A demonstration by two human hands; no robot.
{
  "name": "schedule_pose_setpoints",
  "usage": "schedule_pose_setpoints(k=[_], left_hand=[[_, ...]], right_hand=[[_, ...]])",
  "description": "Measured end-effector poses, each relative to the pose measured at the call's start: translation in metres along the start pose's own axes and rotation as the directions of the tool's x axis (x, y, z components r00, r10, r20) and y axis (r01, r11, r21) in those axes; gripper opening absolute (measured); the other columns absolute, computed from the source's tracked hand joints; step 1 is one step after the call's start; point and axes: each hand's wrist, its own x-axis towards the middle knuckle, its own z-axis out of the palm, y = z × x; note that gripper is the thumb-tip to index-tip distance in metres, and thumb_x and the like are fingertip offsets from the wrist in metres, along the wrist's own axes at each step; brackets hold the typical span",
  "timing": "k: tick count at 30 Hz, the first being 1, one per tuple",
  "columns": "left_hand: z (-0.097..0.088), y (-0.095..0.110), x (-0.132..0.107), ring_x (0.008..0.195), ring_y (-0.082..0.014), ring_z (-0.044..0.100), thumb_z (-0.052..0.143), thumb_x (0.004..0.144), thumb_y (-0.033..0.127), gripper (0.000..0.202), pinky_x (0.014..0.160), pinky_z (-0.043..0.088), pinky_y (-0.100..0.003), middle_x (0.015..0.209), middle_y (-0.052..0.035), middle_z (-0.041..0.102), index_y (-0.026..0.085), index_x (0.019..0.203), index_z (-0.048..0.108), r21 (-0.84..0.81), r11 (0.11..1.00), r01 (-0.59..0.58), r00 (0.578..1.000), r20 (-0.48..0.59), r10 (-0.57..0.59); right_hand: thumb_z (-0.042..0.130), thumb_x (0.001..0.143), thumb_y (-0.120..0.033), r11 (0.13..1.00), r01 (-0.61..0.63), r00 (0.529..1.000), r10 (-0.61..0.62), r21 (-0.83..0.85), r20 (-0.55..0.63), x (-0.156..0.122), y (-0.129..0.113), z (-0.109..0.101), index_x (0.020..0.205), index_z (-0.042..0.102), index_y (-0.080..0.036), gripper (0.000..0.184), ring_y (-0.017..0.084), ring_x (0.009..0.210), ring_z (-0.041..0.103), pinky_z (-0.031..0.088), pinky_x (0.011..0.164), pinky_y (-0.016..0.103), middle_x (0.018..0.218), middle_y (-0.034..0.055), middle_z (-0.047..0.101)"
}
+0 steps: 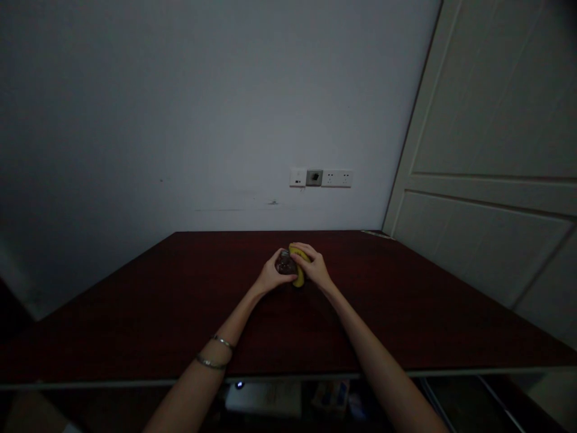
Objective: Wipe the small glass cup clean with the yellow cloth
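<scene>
Above the dark red tabletop (180,313), my two hands meet near the middle. My left hand (269,275) is closed around a clear, shiny, rounded thing (285,263), perhaps glass or plastic; its exact kind does not show. My right hand (317,266) grips a yellow curved thing (299,279) from the right side. This yellow thing stands on edge against the clear one, and my right fingers cover part of it. The left thumb reaches to its lower part. Two bracelets (211,362) circle my left forearm.
A pale wall (225,120) with a row of sockets (336,178) rises behind the table. On the right stands a light panelled door (487,240). Below the table's front edge lie a white box-like thing (264,399) and other dim items.
</scene>
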Motion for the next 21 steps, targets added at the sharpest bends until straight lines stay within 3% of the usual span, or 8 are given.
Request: schedule_pose_setpoints(k=[4, 12, 15, 18, 21], left_hand=[[-0.001, -0.002, 0.001, 0.106, -0.0224, 0.052, 0.077, 0.05, 0.024, 0.081, 0.094, 0.04, -0.035, 0.116, -0.0107, 0.054, 0.012, 0.121, 0.041, 0.008, 1.0, -0.013, 1.0, 0.027, 0.013], [-0.001, -0.004, 0.0, 0.109, -0.0249, 0.049, 0.077, 0.049, 0.021, 0.085, 0.096, 0.036, -0.039, 0.12, -0.0139, 0.052, 0.009, 0.124, 0.04, 0.073, 0.997, 0.012, 0.999, -0.05, -0.008], [0.0, -0.005, 0.0, 0.112, -0.0263, 0.048, 0.077, 0.046, 0.018, 0.084, 0.098, 0.035, -0.04, 0.12, -0.0125, 0.052, 0.011, 0.123, 0.043, 0.052, 0.998, 0.025, 0.998, -0.061, -0.022], [0.002, -0.006, -0.001, 0.114, -0.0275, 0.046, 0.079, 0.04, 0.016, 0.09, 0.1, 0.032, -0.042, 0.119, -0.0115, 0.053, 0.014, 0.123, 0.044, 0.048, 0.997, 0.054, 0.996, -0.07, -0.05], [0.003, -0.006, -0.001, 0.113, -0.0268, 0.047, 0.08, 0.04, 0.017, 0.09, 0.1, 0.033, -0.041, 0.118, -0.0104, 0.054, 0.015, 0.123, 0.045, 0.047, 0.997, 0.064, 0.997, -0.056, -0.062]], right_hand=[[0.059, 0.074, -0.038, 0.998, -0.055, 0.998, 0.055, 0.026, -0.013, 0.001, 0.003, -0.001, 0.094, 0.067, -0.021, 0.028, 0.02, 0.101, 0.055, 0.04, 0.094, 0.037, 0.103, 0.007, 0.063], [0.06, 0.074, -0.032, 0.99, 0.137, 0.984, -0.132, -0.036, 0.122, -0.008, -0.013, 0.004, 0.097, 0.066, -0.025, 0.025, 0.019, 0.105, 0.053, 0.039, 0.093, 0.034, 0.115, 0.0056, 0.055], [0.061, 0.073, -0.033, 0.997, 0.076, 0.996, -0.075, -0.018, 0.05, -0.006, -0.005, 0.007, 0.094, 0.067, -0.023, 0.025, 0.019, 0.104, 0.054, 0.04, 0.092, 0.033, 0.111, 0.0064, 0.057], [0.06, 0.073, -0.037, 0.998, -0.065, 0.996, 0.066, 0.017, -0.055, -0.002, 0.006, 0.006, 0.09, 0.068, -0.019, 0.026, 0.019, 0.096, 0.057, 0.042, 0.09, 0.034, 0.1, 0.0072, 0.063], [0.058, 0.074, -0.039, 0.993, -0.118, 0.991, 0.119, 0.028, -0.062, 0.0, 0.008, 0.003, 0.088, 0.068, -0.019, 0.027, 0.019, 0.094, 0.058, 0.043, 0.088, 0.035, 0.096, 0.0073, 0.064]])
